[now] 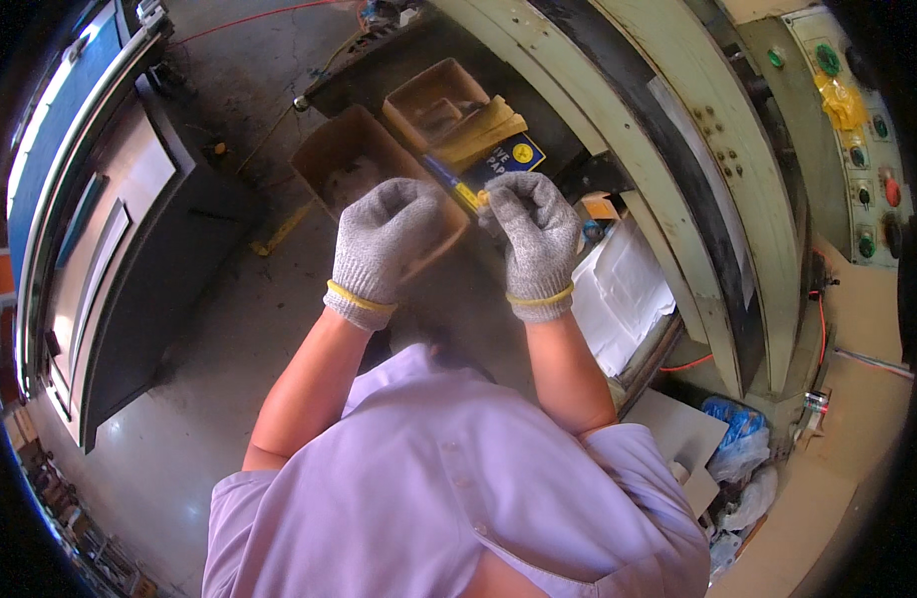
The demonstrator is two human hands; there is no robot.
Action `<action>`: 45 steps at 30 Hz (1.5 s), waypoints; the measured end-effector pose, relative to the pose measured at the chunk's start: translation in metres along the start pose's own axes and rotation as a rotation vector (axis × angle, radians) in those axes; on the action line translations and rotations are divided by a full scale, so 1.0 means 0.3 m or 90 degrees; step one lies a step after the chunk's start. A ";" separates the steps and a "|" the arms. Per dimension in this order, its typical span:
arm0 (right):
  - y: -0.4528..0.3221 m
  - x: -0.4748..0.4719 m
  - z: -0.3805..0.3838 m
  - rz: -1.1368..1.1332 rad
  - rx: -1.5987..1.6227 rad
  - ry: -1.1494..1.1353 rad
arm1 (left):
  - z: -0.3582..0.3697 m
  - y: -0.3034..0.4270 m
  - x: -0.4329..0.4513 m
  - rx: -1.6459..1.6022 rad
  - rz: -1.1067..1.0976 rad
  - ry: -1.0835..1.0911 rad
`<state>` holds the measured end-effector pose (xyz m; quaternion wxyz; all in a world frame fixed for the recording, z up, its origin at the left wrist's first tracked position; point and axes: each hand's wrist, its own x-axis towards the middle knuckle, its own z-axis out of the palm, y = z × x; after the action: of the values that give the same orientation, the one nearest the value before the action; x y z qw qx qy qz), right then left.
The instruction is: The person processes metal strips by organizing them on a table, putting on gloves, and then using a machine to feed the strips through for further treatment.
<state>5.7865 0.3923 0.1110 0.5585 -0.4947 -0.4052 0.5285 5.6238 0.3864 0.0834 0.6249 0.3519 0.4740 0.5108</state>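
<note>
My left hand (387,239), in a grey knit glove with a yellow cuff band, is raised over a brown open bin (316,161). Its fingers are curled in towards the thumb, and whether anything is inside them is hidden. To its right, my right hand (537,235) wears a matching glove, thumb and fingertips drawn together. A small yellow bit (484,198) shows right at those fingertips; I cannot tell if it is pinched. A slim blue-and-yellow strip (452,182) runs along the bin's right side towards the fingertips. The hands are apart.
Behind stand a smaller brown bin (398,105), yellow card pieces (495,127) and a blue printed pack (519,152). A green machine frame (652,149) with a button panel (862,187) rises on the right, near white sheets (622,284). A dark cabinet (182,247) stands left.
</note>
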 end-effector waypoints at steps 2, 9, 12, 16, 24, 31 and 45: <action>0.000 -0.008 -0.009 0.007 -0.006 0.010 | 0.040 0.026 -0.022 -0.018 0.010 -0.021; -0.016 -0.035 -0.029 -0.043 -0.044 -0.031 | 0.125 0.031 -0.042 0.085 0.050 0.003; -0.021 -0.038 -0.045 -0.066 -0.068 -0.059 | 0.120 0.019 -0.039 0.057 0.038 -0.014; 0.016 -0.031 -0.094 0.015 0.099 -0.027 | 0.104 -0.018 -0.029 -0.188 0.006 -0.052; -0.006 -0.038 -0.111 0.080 0.327 -0.014 | 0.044 -0.103 0.001 0.032 0.250 -0.060; -0.042 -0.058 -0.082 0.002 0.147 -0.012 | 0.048 -0.090 -0.026 -0.280 0.022 -0.120; 0.104 -0.140 -0.350 0.069 -0.023 0.114 | -0.410 -0.693 0.381 -0.283 -0.349 0.331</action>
<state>5.8781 0.3361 0.0641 0.5538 -0.5710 -0.3358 0.5045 5.5733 0.4442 -0.1727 0.6580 -0.0707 0.5699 0.4871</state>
